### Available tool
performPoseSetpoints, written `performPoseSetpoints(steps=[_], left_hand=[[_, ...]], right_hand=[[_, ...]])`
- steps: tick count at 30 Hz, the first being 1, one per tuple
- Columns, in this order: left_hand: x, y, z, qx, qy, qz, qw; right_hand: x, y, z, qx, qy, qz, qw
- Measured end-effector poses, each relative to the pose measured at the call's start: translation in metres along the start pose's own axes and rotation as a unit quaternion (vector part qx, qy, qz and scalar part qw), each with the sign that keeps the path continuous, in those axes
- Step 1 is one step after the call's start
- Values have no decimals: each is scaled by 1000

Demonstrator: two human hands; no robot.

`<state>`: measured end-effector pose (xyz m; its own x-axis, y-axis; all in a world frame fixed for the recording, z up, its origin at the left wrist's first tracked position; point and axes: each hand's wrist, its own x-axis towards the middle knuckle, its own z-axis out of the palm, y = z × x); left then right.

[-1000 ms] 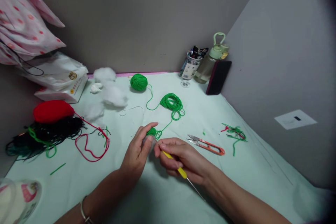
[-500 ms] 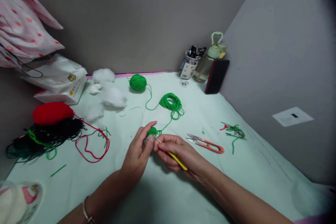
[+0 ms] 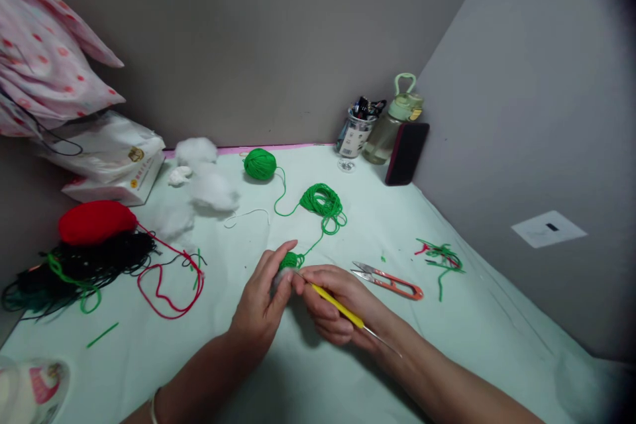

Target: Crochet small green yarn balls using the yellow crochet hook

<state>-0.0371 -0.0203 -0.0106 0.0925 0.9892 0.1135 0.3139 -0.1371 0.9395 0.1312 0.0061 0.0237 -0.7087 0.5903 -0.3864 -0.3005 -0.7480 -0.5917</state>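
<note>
1. Head view: left hand (image 3: 262, 295) low over the counter (image 3: 308, 384), its grip closed on a small green yarn piece (image 3: 291, 260) between thumb and forefinger. A greyish patch shows by the thumb; too blurred to tell what.
2. Right hand (image 3: 330, 305) just beside the left, grip clamped on a yellow-handled hook (image 3: 338, 305). Hook slants; its rear metal shaft runs back over the wrist, and its front end points at the green piece. Tip hard to make out.
3. Green strand leads from the piece to a loose coil of green yarn (image 3: 320, 200) beyond the hands, then on to a green ball (image 3: 260, 164) near the wall.
4. Right of the right hand, apart from it: orange-handled snips (image 3: 392, 282), blades spread. Farther right, a tangle of yarn scraps (image 3: 444, 257).
5. Left side: white stuffing (image 3: 213, 187) in tufts; red yarn (image 3: 97, 222) lying against black yarn (image 3: 114, 253).
</note>
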Motion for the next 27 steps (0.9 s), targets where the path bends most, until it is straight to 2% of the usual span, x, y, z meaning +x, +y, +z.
performPoseSetpoints(steps=[3,7,10,12,15,19,27], left_hand=[[0,0,-1,4,1,9,1000],[2,2,-3,-19,-3,-19,1000],[4,5,-4,-32,-14,-34,999],[6,8,-4,-42,-25,-44,998],[9,14,-4,-69,-50,-67,994],[10,19,-6,-115,-81,-91,986],[9,14,-11,-177,-90,-116,973]], right_hand=[[2,3,1,8,6,-18,1000],[3,4,1,-18,22,-47,998],[-2,1,5,-126,44,-61,989],[-7,-1,9,-233,68,-72,967],[-16,-2,14,-389,100,-102,910],[-22,-2,14,-579,103,-147,795],[-22,-3,10,-754,46,-210,621]])
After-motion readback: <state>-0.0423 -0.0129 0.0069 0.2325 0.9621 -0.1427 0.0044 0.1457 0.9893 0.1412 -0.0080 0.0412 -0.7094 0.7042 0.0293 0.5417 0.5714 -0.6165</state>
